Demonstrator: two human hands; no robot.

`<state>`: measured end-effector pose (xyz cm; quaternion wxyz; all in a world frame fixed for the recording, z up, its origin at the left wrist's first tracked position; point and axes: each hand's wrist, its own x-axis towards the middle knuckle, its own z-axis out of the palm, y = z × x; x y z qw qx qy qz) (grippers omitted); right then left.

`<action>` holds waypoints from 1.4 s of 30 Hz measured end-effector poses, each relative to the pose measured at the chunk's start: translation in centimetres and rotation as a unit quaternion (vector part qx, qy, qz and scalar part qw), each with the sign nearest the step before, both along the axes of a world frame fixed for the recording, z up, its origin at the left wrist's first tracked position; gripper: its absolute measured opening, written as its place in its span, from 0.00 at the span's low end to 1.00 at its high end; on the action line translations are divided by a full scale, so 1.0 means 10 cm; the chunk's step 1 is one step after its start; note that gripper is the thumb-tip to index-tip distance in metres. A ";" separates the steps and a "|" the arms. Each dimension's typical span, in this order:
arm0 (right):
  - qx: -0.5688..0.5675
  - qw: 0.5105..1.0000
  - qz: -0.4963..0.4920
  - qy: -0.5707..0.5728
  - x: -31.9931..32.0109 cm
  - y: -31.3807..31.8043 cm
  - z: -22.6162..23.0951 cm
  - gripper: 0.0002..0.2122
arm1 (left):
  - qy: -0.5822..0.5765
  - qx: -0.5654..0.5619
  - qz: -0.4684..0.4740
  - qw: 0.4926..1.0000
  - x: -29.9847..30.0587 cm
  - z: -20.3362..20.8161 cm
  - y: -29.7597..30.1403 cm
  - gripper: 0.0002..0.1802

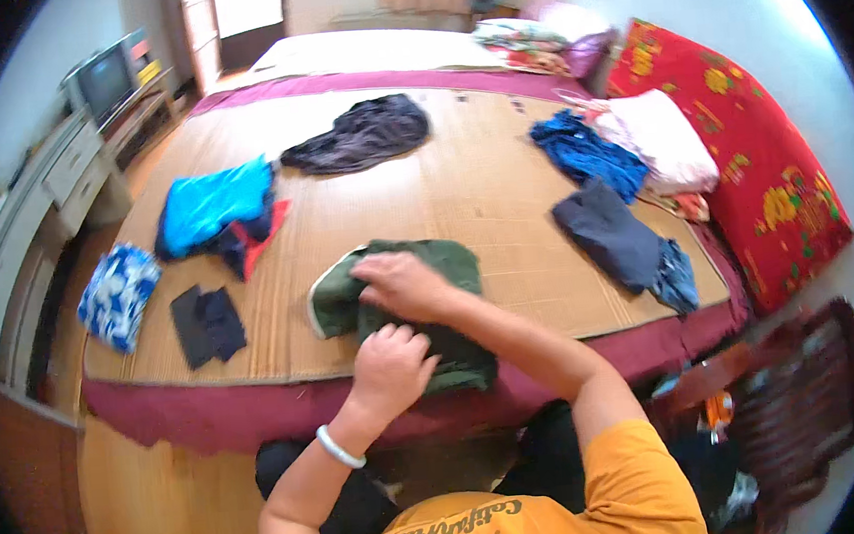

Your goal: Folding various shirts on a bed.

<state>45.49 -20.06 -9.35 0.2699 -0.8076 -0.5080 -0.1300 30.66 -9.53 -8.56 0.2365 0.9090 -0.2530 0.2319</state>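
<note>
A dark green garment [462,362] lies partly folded at the near edge of the bed, a pale trim along its left flap [330,305]. My right hand [405,286] reaches across its top, fingers bent and closed on the cloth near the left flap. Below it, my left hand [392,370], with a white bangle on the wrist, curls its fingers at the garment's lower left. The fingertips of that hand are partly hidden, and the cloth appears to be gripped in them.
Around the tan mat [481,182] lie a bright blue garment [217,205], a blue-and-white bundle [120,294], small dark pieces [207,324], a black garment [361,135], blue cloth [589,154] and grey trousers [610,232]. A red floral headboard [730,163] stands right; a wooden chair [798,398] is near right.
</note>
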 end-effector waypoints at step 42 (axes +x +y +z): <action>-0.086 0.949 -0.299 0.057 0.22 -0.60 -0.02 0.31 | 0.073 -0.018 -0.041 0.996 0.08 -0.36 0.02 0.17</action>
